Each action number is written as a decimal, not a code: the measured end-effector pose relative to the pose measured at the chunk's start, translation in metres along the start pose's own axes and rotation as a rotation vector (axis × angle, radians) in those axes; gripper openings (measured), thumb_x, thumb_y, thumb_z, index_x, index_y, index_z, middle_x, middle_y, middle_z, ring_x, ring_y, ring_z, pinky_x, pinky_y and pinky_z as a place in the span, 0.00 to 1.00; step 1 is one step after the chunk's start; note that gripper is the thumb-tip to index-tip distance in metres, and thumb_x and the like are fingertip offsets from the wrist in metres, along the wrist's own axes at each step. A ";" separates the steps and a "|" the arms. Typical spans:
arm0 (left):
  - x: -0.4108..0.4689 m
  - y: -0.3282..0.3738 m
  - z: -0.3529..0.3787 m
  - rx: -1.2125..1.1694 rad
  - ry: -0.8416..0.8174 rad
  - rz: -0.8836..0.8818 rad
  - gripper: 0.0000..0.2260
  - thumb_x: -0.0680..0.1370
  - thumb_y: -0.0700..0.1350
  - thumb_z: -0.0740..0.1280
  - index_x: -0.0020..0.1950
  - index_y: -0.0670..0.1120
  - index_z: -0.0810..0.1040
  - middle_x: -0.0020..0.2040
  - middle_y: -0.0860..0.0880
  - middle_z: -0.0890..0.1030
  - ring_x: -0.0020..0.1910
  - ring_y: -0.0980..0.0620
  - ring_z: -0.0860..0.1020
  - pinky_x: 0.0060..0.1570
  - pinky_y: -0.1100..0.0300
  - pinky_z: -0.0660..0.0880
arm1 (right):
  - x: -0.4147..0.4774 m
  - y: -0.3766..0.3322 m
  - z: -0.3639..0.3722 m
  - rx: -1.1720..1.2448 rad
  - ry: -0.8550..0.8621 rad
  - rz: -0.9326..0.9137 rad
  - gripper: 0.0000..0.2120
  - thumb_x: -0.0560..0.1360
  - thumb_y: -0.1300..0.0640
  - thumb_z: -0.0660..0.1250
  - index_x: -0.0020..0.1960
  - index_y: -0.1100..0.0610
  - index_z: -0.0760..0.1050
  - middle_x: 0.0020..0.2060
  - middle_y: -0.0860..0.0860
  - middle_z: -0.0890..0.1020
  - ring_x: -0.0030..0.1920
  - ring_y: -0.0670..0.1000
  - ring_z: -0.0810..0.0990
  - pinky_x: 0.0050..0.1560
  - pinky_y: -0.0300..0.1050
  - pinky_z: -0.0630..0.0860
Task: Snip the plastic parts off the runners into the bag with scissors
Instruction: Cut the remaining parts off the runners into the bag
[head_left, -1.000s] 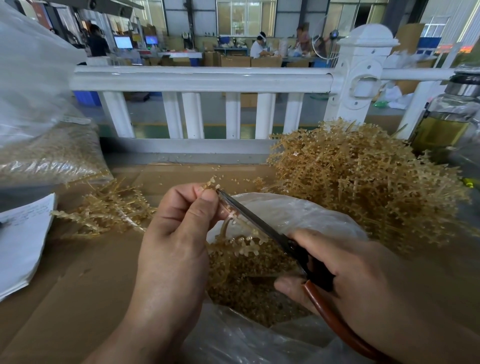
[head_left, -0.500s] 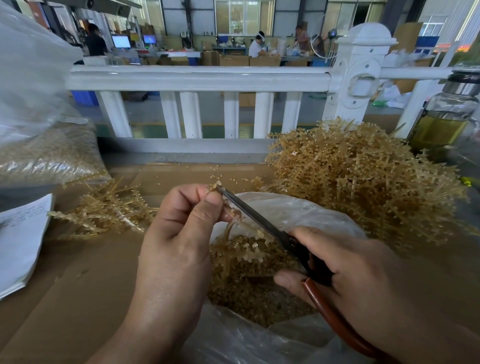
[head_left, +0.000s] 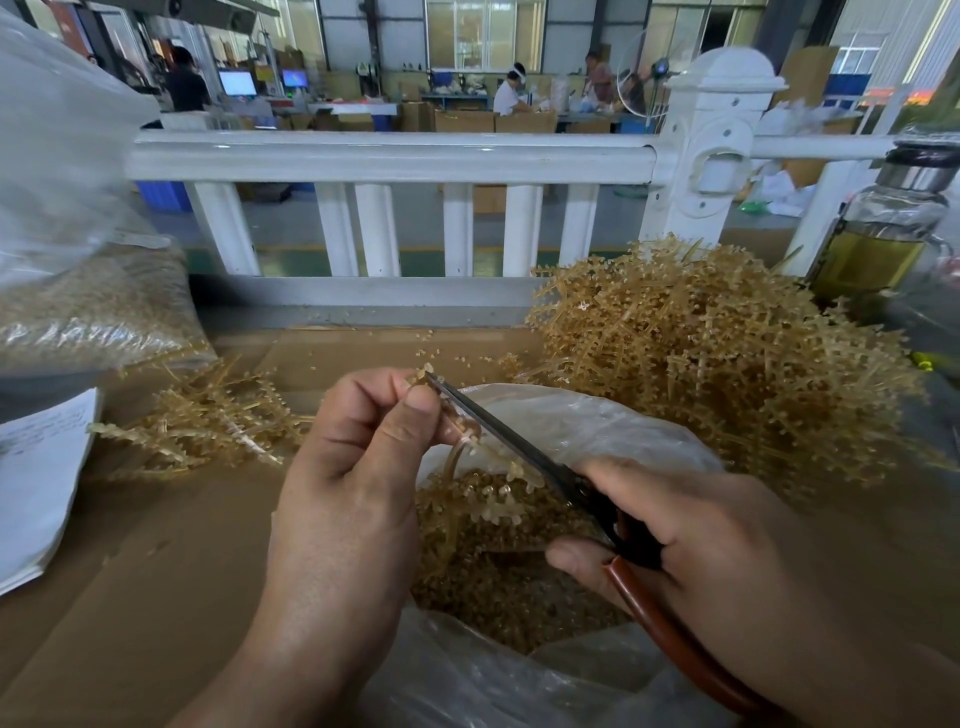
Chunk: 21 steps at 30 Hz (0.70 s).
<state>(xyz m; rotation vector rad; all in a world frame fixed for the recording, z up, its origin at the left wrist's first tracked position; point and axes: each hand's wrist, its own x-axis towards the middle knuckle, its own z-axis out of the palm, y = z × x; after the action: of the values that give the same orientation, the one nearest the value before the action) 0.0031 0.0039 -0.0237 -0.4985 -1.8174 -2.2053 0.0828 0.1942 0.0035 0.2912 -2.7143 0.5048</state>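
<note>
Left hand (head_left: 353, 467) pinches runner (head_left: 470, 441) by its top end, scissors (head_left: 511, 440) lying near-closed along it above the open bag (head_left: 597, 415), right hand (head_left: 717, 540) gripping the handles; best snip flush so parts drop straight in.

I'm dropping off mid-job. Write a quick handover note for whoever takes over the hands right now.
Left hand: pinches the top of a runner, which hangs over the open bag.
Right hand: grips the scissors, blade laid along the runner, tip by the left fingertips.
Done: a layer of snipped parts lies in the bag.
Left: the held runner carries parts on its lower end. A big heap of runners waits right of the bag. A smaller heap lies to the left; I cannot tell whether it is trimmed.
</note>
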 end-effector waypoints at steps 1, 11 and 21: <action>0.000 0.000 0.000 -0.012 -0.004 -0.008 0.07 0.78 0.51 0.66 0.41 0.56 0.81 0.39 0.53 0.83 0.42 0.56 0.81 0.51 0.55 0.71 | 0.000 0.000 0.000 0.006 -0.002 -0.001 0.24 0.73 0.27 0.55 0.51 0.44 0.76 0.30 0.38 0.75 0.33 0.39 0.76 0.31 0.36 0.72; 0.001 -0.002 -0.001 -0.055 0.009 -0.006 0.05 0.79 0.53 0.67 0.45 0.56 0.80 0.40 0.50 0.83 0.45 0.51 0.82 0.52 0.50 0.72 | 0.002 -0.004 0.001 -0.002 -0.076 0.068 0.28 0.71 0.25 0.53 0.51 0.45 0.77 0.34 0.39 0.77 0.39 0.39 0.76 0.37 0.30 0.68; 0.001 -0.004 -0.003 -0.053 -0.025 0.007 0.08 0.81 0.51 0.64 0.43 0.55 0.80 0.41 0.48 0.83 0.47 0.44 0.83 0.55 0.50 0.72 | 0.001 -0.012 -0.002 0.000 -0.092 0.099 0.25 0.70 0.25 0.54 0.56 0.39 0.73 0.38 0.33 0.78 0.45 0.36 0.75 0.35 0.24 0.65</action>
<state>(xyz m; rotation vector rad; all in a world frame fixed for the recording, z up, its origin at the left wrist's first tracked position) 0.0005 0.0022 -0.0273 -0.5441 -1.7702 -2.2579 0.0854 0.1839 0.0098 0.1844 -2.8287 0.5316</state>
